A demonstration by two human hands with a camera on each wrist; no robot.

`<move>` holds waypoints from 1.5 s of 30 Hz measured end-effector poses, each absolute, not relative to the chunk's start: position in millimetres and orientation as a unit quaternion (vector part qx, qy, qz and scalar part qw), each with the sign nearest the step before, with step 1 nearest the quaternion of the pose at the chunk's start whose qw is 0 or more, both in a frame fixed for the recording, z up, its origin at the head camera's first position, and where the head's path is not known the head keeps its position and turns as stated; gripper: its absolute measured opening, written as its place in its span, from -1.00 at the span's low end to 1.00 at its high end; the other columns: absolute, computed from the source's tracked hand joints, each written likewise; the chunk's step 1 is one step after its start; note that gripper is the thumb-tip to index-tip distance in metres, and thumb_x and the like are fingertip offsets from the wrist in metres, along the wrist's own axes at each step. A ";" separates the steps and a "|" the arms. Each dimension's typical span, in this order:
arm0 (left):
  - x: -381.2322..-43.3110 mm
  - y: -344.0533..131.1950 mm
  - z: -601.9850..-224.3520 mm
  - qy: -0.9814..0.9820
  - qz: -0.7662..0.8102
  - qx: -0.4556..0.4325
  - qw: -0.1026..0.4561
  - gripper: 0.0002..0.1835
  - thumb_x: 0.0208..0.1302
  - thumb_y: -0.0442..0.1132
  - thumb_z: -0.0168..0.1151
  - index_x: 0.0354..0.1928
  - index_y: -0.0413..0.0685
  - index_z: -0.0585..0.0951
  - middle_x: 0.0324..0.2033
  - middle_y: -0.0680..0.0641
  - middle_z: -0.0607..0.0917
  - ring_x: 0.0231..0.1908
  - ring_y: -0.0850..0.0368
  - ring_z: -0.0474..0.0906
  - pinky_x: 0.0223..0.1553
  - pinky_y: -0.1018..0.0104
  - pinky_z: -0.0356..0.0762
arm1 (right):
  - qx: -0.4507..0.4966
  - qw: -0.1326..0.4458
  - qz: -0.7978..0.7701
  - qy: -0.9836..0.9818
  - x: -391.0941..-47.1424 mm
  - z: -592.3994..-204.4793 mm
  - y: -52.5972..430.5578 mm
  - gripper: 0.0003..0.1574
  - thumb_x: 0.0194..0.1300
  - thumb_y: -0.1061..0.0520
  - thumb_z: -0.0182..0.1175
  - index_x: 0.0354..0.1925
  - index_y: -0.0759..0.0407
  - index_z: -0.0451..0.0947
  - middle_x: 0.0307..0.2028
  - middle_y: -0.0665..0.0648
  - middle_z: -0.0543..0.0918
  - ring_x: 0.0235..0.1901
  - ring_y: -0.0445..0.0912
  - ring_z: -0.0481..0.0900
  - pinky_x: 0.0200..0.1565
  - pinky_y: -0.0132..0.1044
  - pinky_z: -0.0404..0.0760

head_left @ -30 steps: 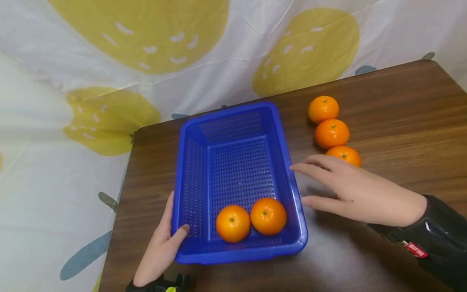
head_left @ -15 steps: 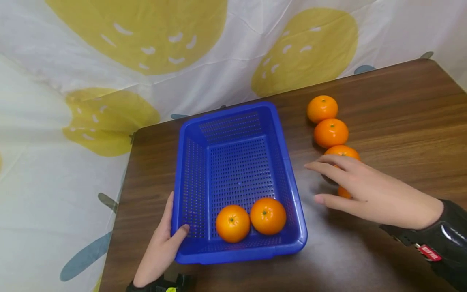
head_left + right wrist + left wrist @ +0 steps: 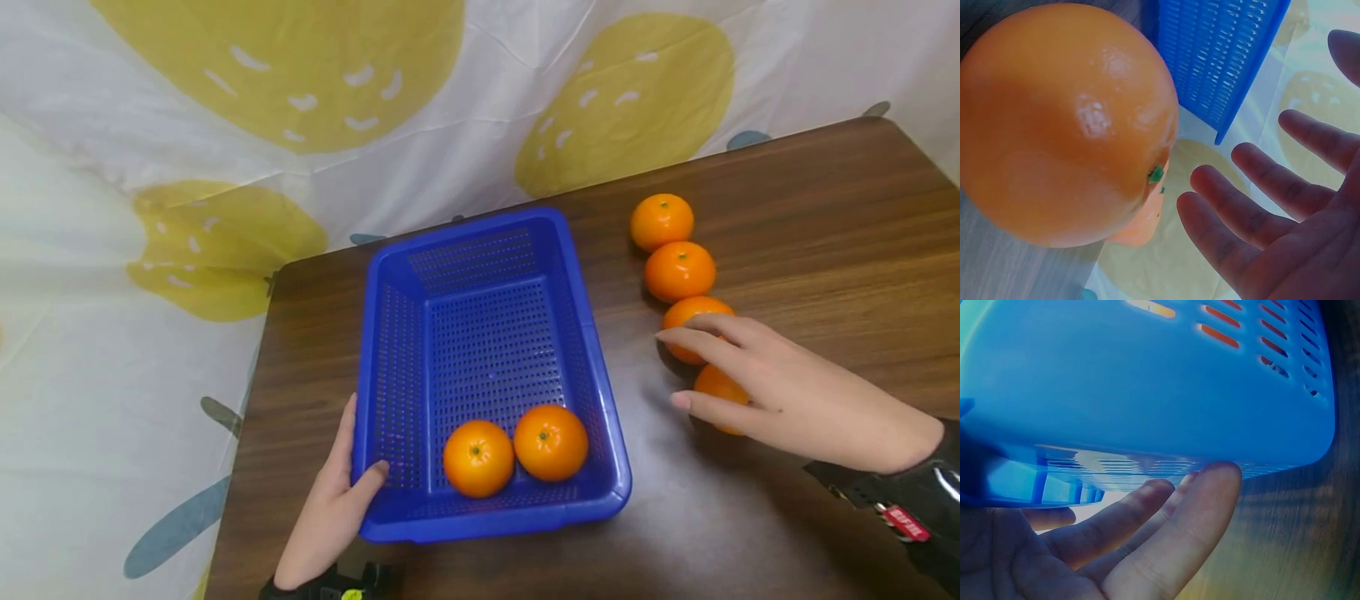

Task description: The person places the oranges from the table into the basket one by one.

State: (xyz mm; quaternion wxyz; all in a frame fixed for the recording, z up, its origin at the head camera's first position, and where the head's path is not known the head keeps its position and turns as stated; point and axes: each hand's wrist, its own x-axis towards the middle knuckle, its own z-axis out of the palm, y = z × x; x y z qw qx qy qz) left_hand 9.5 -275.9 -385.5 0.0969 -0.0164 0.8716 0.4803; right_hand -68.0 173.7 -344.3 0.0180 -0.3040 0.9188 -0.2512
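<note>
My left hand (image 3: 330, 504) grips the near left side of a blue perforated plastic basket (image 3: 495, 525), thumb over the rim. In the left wrist view its fingers (image 3: 1179, 544) lie along the outside of the basket wall (image 3: 1116, 375). Two oranges (image 3: 478, 458) sit side by side at the basket's near end. Over the table to the right hovers my right hand (image 3: 780, 396), fingers spread, partly covering the nearest orange (image 3: 712, 385) of a row. The right wrist view has an orange (image 3: 1060, 125) large beside the open palm (image 3: 1297, 250), apart from the fingers.
Farther back in the row are more oranges: one (image 3: 678, 315) by my fingertips, another (image 3: 680, 272) behind it, and the farthest (image 3: 662, 223). A white curtain with yellow fruit print (image 3: 630, 100) hangs behind the brown wooden table (image 3: 840, 217).
My right hand has moved right, away from the basket's rim, to above the near end of the orange row. The left hand and basket stay put.
</note>
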 end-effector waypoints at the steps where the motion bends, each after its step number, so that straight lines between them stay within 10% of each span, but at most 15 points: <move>1: 9.5 -275.9 -385.7 0.871 0.481 -0.016 0.097 -0.15 0.29 -0.35 -0.06 0.41 0.49 -0.22 0.44 -0.09 -0.07 0.20 -0.16 0.23 0.03 -0.32 0.36 | -0.301 0.020 -0.251 0.920 -68.0 -344.7 174.3 -0.36 0.19 -0.29 0.08 0.21 -0.18 0.30 0.15 -0.09 0.33 0.06 -0.10 0.28 0.03 0.02 0.43; 45: 9.3 -275.1 -383.2 0.867 0.487 -0.023 0.103 -0.15 0.30 -0.34 -0.06 0.41 0.51 -0.22 0.44 -0.08 -0.05 0.18 -0.17 0.26 0.02 -0.32 0.37 | -0.270 -0.065 -0.252 0.927 -61.2 -389.8 195.5 -0.34 -0.02 -0.18 0.31 0.02 0.10 0.51 -0.04 0.21 0.41 -0.07 0.12 0.28 -0.11 0.10 0.35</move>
